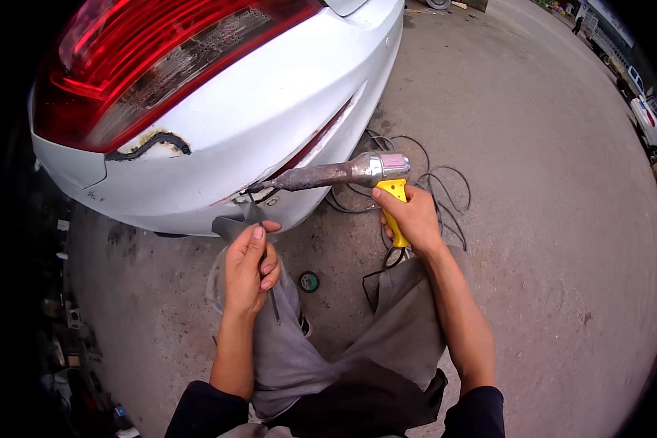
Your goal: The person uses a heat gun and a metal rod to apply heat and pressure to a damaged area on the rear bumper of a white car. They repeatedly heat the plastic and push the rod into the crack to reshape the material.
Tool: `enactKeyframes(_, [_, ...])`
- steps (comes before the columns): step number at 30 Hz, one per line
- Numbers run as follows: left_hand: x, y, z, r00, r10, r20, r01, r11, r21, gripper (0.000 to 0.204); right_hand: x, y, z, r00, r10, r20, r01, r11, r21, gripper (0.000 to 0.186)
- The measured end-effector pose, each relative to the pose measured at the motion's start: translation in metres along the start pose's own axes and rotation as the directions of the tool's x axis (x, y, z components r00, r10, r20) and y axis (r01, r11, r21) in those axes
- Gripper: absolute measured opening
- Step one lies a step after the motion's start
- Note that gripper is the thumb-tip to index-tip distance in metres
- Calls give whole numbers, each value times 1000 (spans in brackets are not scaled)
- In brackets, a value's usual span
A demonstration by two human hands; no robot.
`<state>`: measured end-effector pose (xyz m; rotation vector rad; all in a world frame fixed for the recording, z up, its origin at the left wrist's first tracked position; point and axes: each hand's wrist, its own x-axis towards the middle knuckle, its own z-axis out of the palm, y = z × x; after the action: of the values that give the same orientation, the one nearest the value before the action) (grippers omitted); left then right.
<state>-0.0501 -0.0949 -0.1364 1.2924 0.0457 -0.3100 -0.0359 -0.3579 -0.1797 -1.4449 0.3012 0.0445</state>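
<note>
Head view, looking down: right hand [410, 216] wrapped tight around the yellow grip of a heat gun [343, 174], its long dirty metal nose pointing left at the white car bumper [270, 124]. Left hand [250, 269] closed on a small grey scraper [235, 225], blade touching the bumper's low edge. Black cord [438, 191] looped on the ground [547, 241] behind. Red tail light [146, 58] up top.
</note>
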Motion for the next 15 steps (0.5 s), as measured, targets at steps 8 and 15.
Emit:
enactKeyframes(8, [-5,2,-7,1000,-10,-5,9,999,-34,32,-2,1,9,1000,-10,-14,9,1000,-20,32])
enactKeyframes(15, [-5,-2,-7,999,-11,34,13,998,-56,30,-7,-1,5,999,-5,-37,4,999,-36,31])
